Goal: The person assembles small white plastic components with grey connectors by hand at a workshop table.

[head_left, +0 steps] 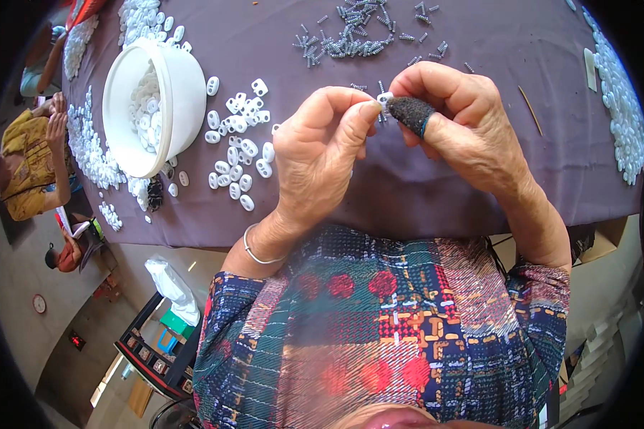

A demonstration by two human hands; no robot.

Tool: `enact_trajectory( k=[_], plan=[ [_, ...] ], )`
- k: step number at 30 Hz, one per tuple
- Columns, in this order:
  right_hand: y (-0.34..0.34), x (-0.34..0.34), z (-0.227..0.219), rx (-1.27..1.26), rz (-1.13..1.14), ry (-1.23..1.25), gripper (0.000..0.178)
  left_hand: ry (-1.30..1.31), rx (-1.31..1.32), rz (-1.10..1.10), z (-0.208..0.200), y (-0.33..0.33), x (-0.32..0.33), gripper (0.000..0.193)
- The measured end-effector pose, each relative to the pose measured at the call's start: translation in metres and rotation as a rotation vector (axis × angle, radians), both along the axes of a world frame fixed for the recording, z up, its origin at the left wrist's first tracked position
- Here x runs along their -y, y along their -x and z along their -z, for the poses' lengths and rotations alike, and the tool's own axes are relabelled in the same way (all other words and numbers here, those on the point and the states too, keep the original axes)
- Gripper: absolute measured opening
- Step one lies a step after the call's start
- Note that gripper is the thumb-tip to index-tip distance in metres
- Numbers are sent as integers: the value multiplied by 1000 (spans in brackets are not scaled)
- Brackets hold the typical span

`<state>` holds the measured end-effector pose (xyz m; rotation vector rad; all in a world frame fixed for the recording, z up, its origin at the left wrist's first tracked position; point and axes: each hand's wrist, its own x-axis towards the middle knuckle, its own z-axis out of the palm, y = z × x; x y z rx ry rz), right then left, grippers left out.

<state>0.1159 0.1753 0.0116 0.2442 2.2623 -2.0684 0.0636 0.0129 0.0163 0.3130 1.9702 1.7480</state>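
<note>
A small white plastic cord lock (383, 99) is pinched between my two hands above the table. My left hand (322, 139) is closed, its thumb and forefinger tips on the piece's left side. From the right, my right hand (469, 129) is closed on the same piece, its thumb in a dark fabric finger cover (410, 114). The fingers hide most of the cord lock. Several loose white cord lock pieces (247, 146) with two holes lie left of my left hand. Beyond the hands, small grey metal springs (358, 32) lie in a heap, with a few scattered nearer.
A white plastic tub (166, 107) tilts at the left, white pieces inside. More white pieces (96, 154) pile around it. At the far right are another long heap (619, 100) and a thin brown stick (530, 111). A person in yellow (32, 146) sits beyond the table's left edge.
</note>
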Motion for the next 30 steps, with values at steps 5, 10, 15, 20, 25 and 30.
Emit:
enact_trajectory(
  k=[5, 10, 15, 20, 25, 30],
  plan=[
    [2, -3, -3, -46, -27, -60, 18, -11, -70, 32, 4, 4, 1, 11],
    [4, -3, -4, -49, -50, -36, 17, -27, -39, 71, 1, 8, 3, 10],
    [6, -5, -10, 81, -37, 148, 15, -58, 92, 109, 1, 13, 6, 18],
    [5, -6, -13, 152, 41, 173, 13, -77, 157, 102, -1, 12, 9, 28],
    [5, -6, -10, 127, -18, 176, 12, -91, 112, 101, 0, 10, 7, 14],
    [5, -7, -5, 11, -51, 41, 13, -64, 135, 74, -2, 9, 4, 13]
  ],
)
